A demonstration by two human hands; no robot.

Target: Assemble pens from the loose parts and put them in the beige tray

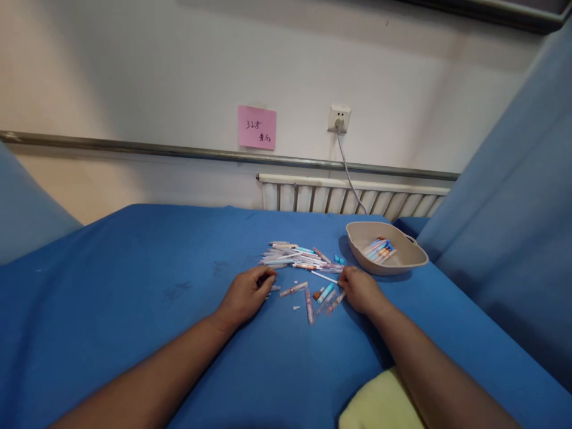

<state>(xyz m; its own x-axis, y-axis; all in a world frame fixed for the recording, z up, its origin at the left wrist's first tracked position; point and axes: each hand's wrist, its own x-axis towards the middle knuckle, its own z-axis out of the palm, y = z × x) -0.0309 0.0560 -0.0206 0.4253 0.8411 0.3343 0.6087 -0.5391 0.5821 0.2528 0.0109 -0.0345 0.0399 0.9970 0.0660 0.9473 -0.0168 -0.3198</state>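
Note:
A pile of pens and pen parts [297, 256] lies on the blue cloth. My left hand [250, 292] rests at the pile's near left side, its fingers curled over small pale parts; what they hold is hidden. On the right, my right hand [361, 290] has its fingers pressed together at the end of a thin white stick [325, 277]. Between the hands are a clear patterned barrel [294, 289], a purplish barrel [309, 306], a light blue piece [326, 293] and small white tips [296, 308].
A beige basket [404, 256] holding several pens stands beyond my right hand. A pale yellow cloth [382, 405] lies at the near edge under my right forearm. Behind are a radiator [313, 196], a plugged cord [348, 170] and a pink note [257, 127]. Blue curtains hang at both sides.

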